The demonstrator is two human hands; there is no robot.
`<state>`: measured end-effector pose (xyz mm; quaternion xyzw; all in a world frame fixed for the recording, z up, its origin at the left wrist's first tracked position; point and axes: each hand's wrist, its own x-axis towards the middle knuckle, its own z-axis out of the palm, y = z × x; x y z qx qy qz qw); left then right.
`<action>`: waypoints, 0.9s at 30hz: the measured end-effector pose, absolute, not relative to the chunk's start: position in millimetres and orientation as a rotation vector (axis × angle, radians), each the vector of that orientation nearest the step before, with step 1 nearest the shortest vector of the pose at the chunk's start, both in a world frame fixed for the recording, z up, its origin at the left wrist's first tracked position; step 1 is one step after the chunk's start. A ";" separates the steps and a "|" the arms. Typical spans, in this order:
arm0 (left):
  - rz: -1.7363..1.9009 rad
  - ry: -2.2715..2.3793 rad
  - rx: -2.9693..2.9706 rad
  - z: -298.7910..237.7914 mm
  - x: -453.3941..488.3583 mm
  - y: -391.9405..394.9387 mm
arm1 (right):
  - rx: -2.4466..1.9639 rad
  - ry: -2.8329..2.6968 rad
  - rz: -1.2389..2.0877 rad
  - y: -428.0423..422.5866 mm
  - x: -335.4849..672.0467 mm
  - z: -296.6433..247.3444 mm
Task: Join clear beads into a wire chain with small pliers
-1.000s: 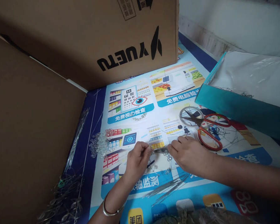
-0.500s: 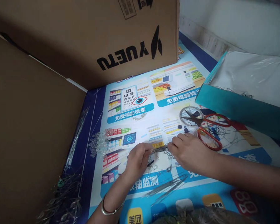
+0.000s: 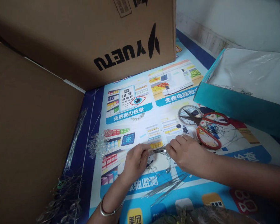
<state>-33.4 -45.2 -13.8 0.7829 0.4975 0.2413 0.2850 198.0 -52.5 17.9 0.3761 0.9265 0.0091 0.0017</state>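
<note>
My left hand (image 3: 136,160) is closed in a pinch on a thin beaded wire (image 3: 168,161) at the middle of the printed sheet. Close to its right, my right hand (image 3: 189,154) grips the same piece with fingers curled. Between the fingertips runs a slim, dark, metallic strip (image 3: 160,150), whose kind I cannot make out. Clear beads dangle on fine loops below it. Just under the hands lies a bundle of straight grey wires (image 3: 166,186). Scissors with red handles (image 3: 208,144) lie open beyond my right hand, blades over a round clear ring (image 3: 190,106).
A pile of clear beads (image 3: 98,144) sits left of my hands, with a short bead row (image 3: 138,117) farther back. Large cardboard (image 3: 130,28) walls the back and left. A teal box (image 3: 242,109) stands at right. Tangled wire pieces (image 3: 63,199) lie lower left.
Both hands stay almost in place on the beaded wire, shifting only slightly. The whole view has moved a little.
</note>
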 end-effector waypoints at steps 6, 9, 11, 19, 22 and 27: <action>0.587 1.490 1.980 -9.9 -27.2 -46.1 | 1.190 2.914 0.099 -54.6 196.1 15.9; 0.567 1.545 1.920 -7.4 -22.9 -45.8 | 1.203 2.915 0.049 -54.1 195.6 15.0; 0.553 1.584 1.889 -5.8 -19.7 -45.6 | 1.216 2.909 -0.002 -53.5 195.2 15.7; 0.494 1.709 1.794 -1.6 -12.8 -44.1 | 1.243 2.873 -0.195 -51.0 193.6 24.2; 0.489 1.682 1.766 -1.4 -14.1 -43.7 | 1.250 2.872 -0.216 -50.7 193.4 23.6; 0.519 1.631 1.712 -2.4 -16.2 -43.2 | 1.259 2.859 -0.280 -49.2 194.7 22.8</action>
